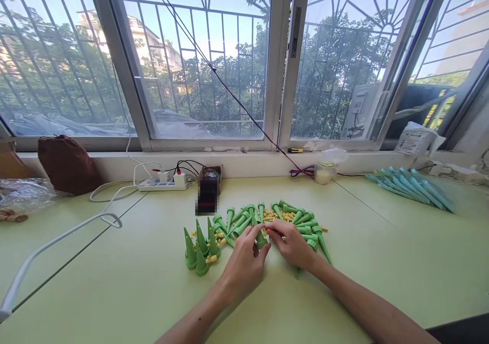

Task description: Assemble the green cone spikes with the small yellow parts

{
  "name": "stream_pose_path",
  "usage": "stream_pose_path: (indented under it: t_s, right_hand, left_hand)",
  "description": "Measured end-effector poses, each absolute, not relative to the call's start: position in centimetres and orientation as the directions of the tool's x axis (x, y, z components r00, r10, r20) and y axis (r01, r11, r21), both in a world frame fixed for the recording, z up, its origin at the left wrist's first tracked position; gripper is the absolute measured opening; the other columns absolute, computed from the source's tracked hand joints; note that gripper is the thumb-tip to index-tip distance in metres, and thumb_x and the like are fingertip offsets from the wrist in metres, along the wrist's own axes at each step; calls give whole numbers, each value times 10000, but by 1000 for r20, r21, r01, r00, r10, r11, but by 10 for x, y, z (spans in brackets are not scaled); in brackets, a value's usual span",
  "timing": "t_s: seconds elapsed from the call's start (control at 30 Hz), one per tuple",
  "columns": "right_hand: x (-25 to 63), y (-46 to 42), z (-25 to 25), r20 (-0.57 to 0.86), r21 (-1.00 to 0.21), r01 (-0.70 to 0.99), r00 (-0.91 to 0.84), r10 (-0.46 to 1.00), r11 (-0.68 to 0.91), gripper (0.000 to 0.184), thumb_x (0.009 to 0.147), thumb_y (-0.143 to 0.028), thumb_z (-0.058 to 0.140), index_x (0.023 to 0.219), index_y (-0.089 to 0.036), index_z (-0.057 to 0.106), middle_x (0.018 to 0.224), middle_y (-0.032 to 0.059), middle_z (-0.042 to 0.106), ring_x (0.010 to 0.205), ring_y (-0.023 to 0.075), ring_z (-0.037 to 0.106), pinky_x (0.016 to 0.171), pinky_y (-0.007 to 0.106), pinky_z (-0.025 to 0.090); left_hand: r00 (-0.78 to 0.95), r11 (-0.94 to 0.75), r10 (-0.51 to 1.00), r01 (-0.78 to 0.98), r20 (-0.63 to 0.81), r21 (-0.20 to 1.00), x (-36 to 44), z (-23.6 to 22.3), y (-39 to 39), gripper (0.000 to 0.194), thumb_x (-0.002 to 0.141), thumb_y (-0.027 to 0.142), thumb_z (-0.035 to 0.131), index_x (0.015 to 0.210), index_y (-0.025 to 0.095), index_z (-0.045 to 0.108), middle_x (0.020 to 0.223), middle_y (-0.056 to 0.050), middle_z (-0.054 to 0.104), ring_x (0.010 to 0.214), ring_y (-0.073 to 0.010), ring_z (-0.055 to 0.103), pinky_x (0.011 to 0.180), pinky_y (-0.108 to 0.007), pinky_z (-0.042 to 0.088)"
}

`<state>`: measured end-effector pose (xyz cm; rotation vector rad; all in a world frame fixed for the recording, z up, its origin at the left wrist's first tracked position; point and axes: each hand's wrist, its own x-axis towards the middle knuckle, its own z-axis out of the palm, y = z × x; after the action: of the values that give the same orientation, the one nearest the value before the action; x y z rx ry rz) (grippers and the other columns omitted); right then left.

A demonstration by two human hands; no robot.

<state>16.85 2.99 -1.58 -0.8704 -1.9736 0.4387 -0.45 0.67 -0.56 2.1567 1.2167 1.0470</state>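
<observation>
A heap of green plastic cone spikes (294, 216) lies on the pale green table (114, 283), mixed with small yellow parts (277, 215). Several green cones (199, 247) stand upright in a group to the left of the heap. My left hand (244, 260) is closed round one green cone (261, 239) at the heap's near edge. My right hand (292, 243) meets it fingertip to fingertip, pinching something small I cannot make out, at the cone's top.
A white power strip (162, 183) with cables, a small dark box (208, 193) and a white cable loop (57, 239) lie left and behind. A brown pouch (69, 163) sits far left. A cup (324, 172) and teal packets (412, 187) are at the right, below barred windows.
</observation>
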Motion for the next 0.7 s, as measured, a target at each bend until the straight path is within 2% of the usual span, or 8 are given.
stream_pose_path:
  t_s: [0.23,0.37,0.7]
  right_hand:
    - [169,28,-15,565,-651,404,-308,765,643,166,985,-236,486,1003,-181,642,856,49,656,732,172,571,680,288,446]
    - [168,27,-14,554,-657,409,-308,774,633,203,994,-287,481,906,-179,628,747,20,608,651,152,520,607,266,393]
    - [171,26,-9,540,-635,447,-326,776,630,405,1016,-400,458,686,-178,536,605,-29,473,569,119,401,557,255,308]
  left_hand:
    - [313,-512,859,513,405,689,-4,-4,6,355,886,246,573,1240,223,574,954,-33,601,633,-128,566,663,-297,508]
    - [327,-519,855,510,403,686,-5,-3,4,339,875,222,579,1214,224,586,974,-34,606,633,-123,567,654,-288,505]
    - [341,-523,852,514,398,680,-3,-3,1,364,865,207,576,1229,222,581,965,-27,602,634,-114,563,647,-277,492]
